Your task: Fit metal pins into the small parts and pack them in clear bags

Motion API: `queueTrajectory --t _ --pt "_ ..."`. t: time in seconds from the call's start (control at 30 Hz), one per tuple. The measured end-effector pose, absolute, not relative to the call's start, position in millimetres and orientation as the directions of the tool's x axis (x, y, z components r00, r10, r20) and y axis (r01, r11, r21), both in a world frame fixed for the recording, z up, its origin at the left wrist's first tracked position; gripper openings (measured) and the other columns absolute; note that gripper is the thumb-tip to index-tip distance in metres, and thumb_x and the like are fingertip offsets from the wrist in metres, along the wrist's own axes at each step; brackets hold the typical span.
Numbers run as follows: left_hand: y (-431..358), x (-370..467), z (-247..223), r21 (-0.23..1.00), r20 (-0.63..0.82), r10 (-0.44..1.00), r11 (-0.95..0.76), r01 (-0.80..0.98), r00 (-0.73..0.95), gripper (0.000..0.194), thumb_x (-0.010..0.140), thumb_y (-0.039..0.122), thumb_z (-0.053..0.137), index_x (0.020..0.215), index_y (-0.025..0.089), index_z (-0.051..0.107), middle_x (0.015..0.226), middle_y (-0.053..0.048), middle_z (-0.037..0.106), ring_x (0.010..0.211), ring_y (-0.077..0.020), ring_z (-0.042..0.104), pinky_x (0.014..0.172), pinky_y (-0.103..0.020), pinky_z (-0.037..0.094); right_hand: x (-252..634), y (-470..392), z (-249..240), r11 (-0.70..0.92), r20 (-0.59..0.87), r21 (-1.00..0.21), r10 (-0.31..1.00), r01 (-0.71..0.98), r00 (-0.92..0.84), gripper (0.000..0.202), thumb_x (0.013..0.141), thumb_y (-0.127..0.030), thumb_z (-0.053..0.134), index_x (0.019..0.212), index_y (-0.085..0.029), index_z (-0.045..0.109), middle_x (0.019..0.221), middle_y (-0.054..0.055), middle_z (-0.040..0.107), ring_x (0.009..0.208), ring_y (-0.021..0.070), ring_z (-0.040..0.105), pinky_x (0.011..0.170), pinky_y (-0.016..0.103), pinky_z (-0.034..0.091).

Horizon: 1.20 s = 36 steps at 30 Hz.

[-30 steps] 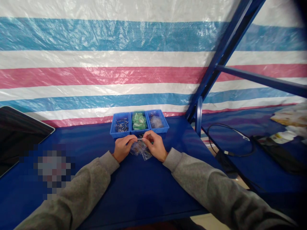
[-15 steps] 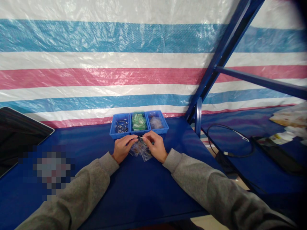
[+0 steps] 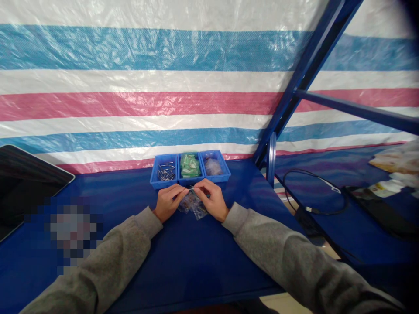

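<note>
My left hand (image 3: 168, 201) and my right hand (image 3: 211, 198) meet in front of the bins, fingertips closed in a pinch. Between them runs a thin whitish edge that looks like the top of a small clear plastic bag (image 3: 191, 188); the fingers hide most of it. Below the fingertips, small clear bags (image 3: 198, 210) with bits in them, some brownish, lie on the blue table. Just behind the hands stand three blue bins: the left bin (image 3: 157, 185) has thin metal pieces, the middle bin (image 3: 190, 179) green packets, the right bin (image 3: 220, 178) clear plastic.
A dark-screened panel (image 3: 26, 187) with a pale rim stands at the left, near a pixelated patch. Striped plastic sheeting (image 3: 137, 104) hangs behind the table (image 3: 183, 266). To the right are a blue metal frame (image 3: 288, 104), a black cable (image 3: 314, 213) and plastic bags (image 3: 397, 161).
The fingertips have shifted slightly around the thin pale edge between them. Both arms and the bins stay nearly in place.
</note>
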State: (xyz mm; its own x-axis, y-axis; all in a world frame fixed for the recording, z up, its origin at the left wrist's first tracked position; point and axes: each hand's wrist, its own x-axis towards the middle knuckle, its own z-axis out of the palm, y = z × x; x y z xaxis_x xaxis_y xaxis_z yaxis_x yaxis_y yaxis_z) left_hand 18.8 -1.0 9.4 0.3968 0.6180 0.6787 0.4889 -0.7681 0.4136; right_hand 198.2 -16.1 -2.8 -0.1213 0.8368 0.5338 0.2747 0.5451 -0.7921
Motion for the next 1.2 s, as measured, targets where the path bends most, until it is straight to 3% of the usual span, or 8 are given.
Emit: queueTrajectory --t 0.27,0.53,0.9,1.07,1.2 --pt "0.6 18.5 9.5 0.414 0.697 0.602 -0.781 0.467 0.39 0.014 0.085 0.025 0.054 0.083 0.017 0.065 0.077 -0.004 0.068 0.07 -0.0129 0.062 0.067 -0.024 0.05 197.5 -14.2 -4.4 0.571 0.56 -0.749 0.817 0.337 -0.14 0.031 0.09 -0.033 0.044 0.068 -0.018 0.059 0.065 0.001 0.053 0.062 0.0131 0.05 0.061 0.025 0.038" --pt "-1.5 17.5 12.0 0.414 0.722 0.573 -0.807 0.422 0.388 0.014 0.085 0.022 0.054 0.09 0.017 0.066 0.085 -0.005 0.069 0.078 -0.0149 0.064 0.073 -0.027 0.053 195.8 -11.5 -8.2 0.578 0.555 -0.725 0.812 0.375 -0.178 0.036 0.091 -0.035 0.043 0.065 -0.017 0.059 0.062 0.001 0.053 0.06 0.0127 0.051 0.06 0.025 0.037" --pt "0.8 17.5 9.6 0.549 0.647 0.681 -0.728 0.409 0.343 0.011 0.086 0.022 0.051 0.087 0.015 0.059 0.088 -0.006 0.064 0.06 -0.0086 0.057 0.056 -0.021 0.048 196.4 -12.2 -7.4 0.548 0.547 -0.737 0.827 0.396 -0.129 0.038 0.091 -0.037 0.043 0.06 -0.018 0.057 0.06 0.0 0.054 0.057 0.012 0.049 0.058 0.024 0.036" --pt "0.7 17.3 5.5 0.566 0.612 0.705 -0.707 0.424 0.359 0.012 0.087 0.021 0.048 0.081 0.015 0.056 0.098 -0.007 0.066 0.067 -0.01 0.062 0.061 -0.021 0.049 196.2 -12.9 -7.1 0.543 0.552 -0.74 0.828 0.397 -0.104 0.036 0.09 -0.034 0.044 0.061 -0.017 0.057 0.06 0.0 0.052 0.056 0.0116 0.047 0.057 0.024 0.035" --pt "0.4 16.7 2.5 0.573 0.59 0.721 -0.691 0.44 0.364 0.011 0.088 0.021 0.047 0.081 0.015 0.054 0.091 -0.005 0.068 0.064 -0.01 0.063 0.062 -0.021 0.05 196.6 -13.3 -6.5 0.541 0.548 -0.744 0.83 0.393 -0.103 0.036 0.091 -0.034 0.044 0.062 -0.017 0.057 0.06 0.0 0.052 0.057 0.0116 0.047 0.057 0.025 0.035"
